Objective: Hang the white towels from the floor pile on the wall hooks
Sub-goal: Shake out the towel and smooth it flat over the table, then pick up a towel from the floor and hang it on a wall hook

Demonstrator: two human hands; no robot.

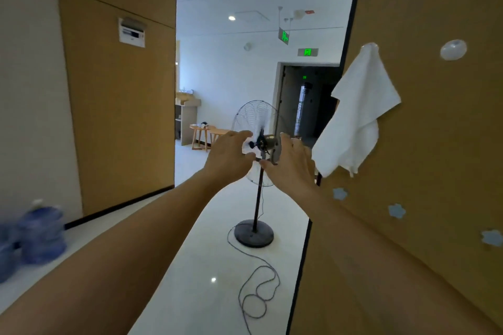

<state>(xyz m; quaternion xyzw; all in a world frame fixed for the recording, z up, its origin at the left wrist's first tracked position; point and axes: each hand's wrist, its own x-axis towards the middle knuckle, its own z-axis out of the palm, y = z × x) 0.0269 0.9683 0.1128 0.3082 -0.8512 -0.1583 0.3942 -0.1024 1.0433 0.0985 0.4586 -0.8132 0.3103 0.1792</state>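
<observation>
Currently, head view only. Both arms are stretched forward at mid-frame; left hand (230,153) and right hand (290,163) sit close together, fingers spread and relaxed, holding nothing that I can make out. They overlap the standing fan (258,144) in the picture, but I cannot tell whether either touches it; the fan looks to stand further down the corridor.

One white towel (359,114) already hangs on the brown wall panel (435,144) at right of frame, caught by a corner on a hook at its top. It drapes down and leftward, long axis running from upper right to lower left, its lower corner ending just right of my right hand. A free white round hook (453,49) sits to the right of it at about the same height. Three pale blue flower-shaped pieces (396,210) trail along the lower right of the panel; whether they are hooks I cannot tell.

Floor pile: not in this frame. Blue water bottles (40,234) blur at lower left; fan cord (258,294) loops on the floor at bottom centre.

Judgement: one towel done, next one must be fetched from out of view. For the free hook, the right hand is nearer; it lies up and right of that hand.
</observation>
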